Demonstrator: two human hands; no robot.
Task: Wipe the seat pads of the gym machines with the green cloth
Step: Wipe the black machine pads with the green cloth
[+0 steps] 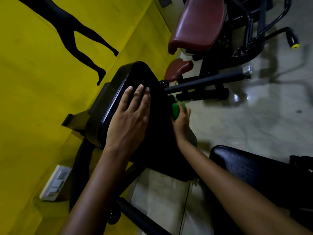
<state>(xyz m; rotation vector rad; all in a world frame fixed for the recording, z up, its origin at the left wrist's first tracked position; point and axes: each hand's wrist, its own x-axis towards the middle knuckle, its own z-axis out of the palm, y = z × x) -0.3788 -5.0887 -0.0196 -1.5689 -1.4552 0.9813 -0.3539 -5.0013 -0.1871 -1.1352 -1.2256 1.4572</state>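
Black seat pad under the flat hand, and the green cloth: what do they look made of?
Black seat pad: looks like vinyl or leatherette, glossy with a grained surface and highlights along its edge. Green cloth: soft fabric, matte, bunched in the right hand; weave too blurred to tell.

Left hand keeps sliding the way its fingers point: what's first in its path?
Probably only more black seat pad, then its far rounded edge. The left hand lies flat on it, fingers toward the yellow wall; depth beyond is unclear.

Your two forearms are bare all the way to the lower frame edge, with no sleeves on them. Your hands, the left hand and the right hand, carry no gloves, and the left's fingernails are short and unpainted.
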